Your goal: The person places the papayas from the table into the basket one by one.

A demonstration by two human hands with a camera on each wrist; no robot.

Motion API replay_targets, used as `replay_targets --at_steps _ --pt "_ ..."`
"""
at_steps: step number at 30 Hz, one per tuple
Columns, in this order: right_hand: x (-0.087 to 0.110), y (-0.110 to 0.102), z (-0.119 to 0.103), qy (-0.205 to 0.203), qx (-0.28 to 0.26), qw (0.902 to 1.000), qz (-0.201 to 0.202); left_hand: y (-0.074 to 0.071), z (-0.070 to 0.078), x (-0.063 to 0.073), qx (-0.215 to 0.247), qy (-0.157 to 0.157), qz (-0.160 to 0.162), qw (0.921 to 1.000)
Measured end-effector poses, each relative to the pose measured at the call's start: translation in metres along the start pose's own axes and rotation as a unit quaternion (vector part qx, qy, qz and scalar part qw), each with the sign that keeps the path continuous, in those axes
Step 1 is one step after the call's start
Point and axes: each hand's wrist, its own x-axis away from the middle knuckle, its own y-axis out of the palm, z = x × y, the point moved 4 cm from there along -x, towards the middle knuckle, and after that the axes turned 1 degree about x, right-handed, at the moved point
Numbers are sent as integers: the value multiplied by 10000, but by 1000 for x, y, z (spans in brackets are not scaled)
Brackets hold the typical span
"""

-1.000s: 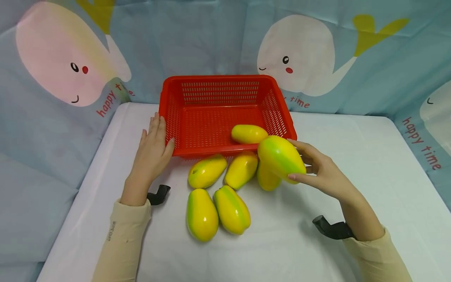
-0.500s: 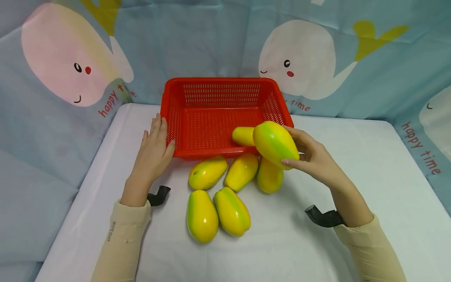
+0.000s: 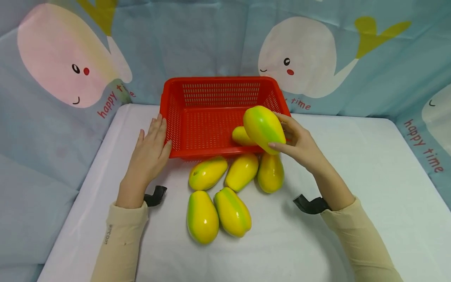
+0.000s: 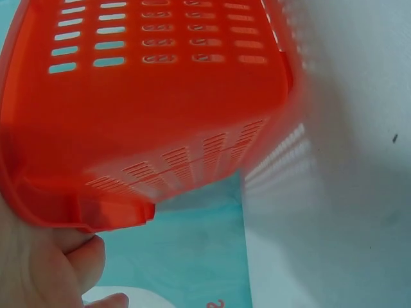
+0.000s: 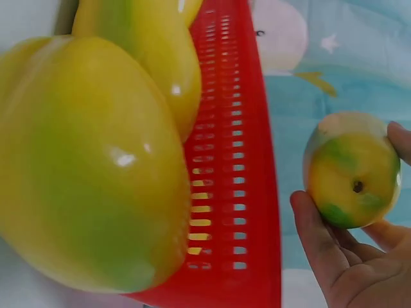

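Observation:
My right hand (image 3: 299, 143) grips a yellow papaya (image 3: 264, 127) streaked with green, holding it over the near right part of a red plastic basket (image 3: 208, 152). In the right wrist view, thumb and fingers go round that papaya (image 5: 353, 183) beyond the basket's red wall (image 5: 253, 192). Inside the basket lies another papaya (image 3: 240, 136), partly hidden behind the held one. With fingers extended, my left hand (image 3: 148, 150) rests against the basket's left side. The left wrist view has this hand (image 4: 51, 263) at the basket's rim (image 4: 48, 221).
Several more papayas lie on the white-covered table (image 3: 282, 243) in front of the basket, among them a left one (image 3: 208, 173), a right one (image 3: 270, 174) and a near one (image 3: 202, 217). A blue cloth (image 3: 208, 39) with whale prints hangs behind.
My right hand has carried the papaya up, away from me and to the left, from beside the basket's near right corner to over its near rim. The left hand stays at the basket.

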Motion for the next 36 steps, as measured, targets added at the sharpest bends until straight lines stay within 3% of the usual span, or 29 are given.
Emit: replay_targets --at_steps 10,20,36 --pt "-23 13 1 132 -301 9993 181 2 -1 -1 188 32 -61 9998" --pt "-42 34 8 35 -503 9987 -82 3 -2 2 162 42 27 9999" --pt "-53 46 18 353 1 9989 -315 4 -2 3 130 123 111 9998"
